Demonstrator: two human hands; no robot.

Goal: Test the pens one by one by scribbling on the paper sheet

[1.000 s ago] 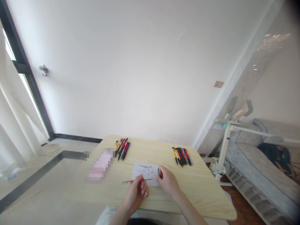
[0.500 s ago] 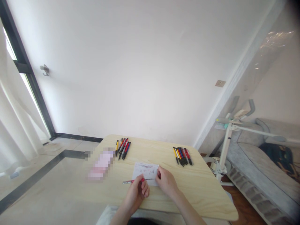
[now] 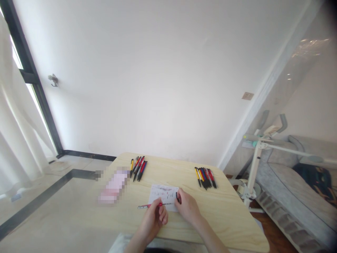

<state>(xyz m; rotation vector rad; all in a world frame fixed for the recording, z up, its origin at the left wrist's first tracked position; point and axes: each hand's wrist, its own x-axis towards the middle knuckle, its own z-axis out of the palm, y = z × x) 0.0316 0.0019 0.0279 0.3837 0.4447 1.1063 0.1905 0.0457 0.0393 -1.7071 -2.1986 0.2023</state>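
My left hand is closed around a red pen, whose silvery, marked end points left. From its right end a thin dark rod, apparently the refill, reaches over the paper toward my other hand. My right hand pinches a short black piece that looks like the pen's front grip; the fingers partly hide it. Under both hands lies a white sheet of paper with dark and reddish marks on it.
Several pens in yellow, red, black and blue lie at the table's back left. Another group of pens lies at the right. A blurred pink item is by the left edge of the wooden table. Beyond stands exercise equipment.
The black piece shows more clearly between my right fingers, which have turned slightly. My left hand keeps the red pen in nearly the same place. The view has shifted a little.
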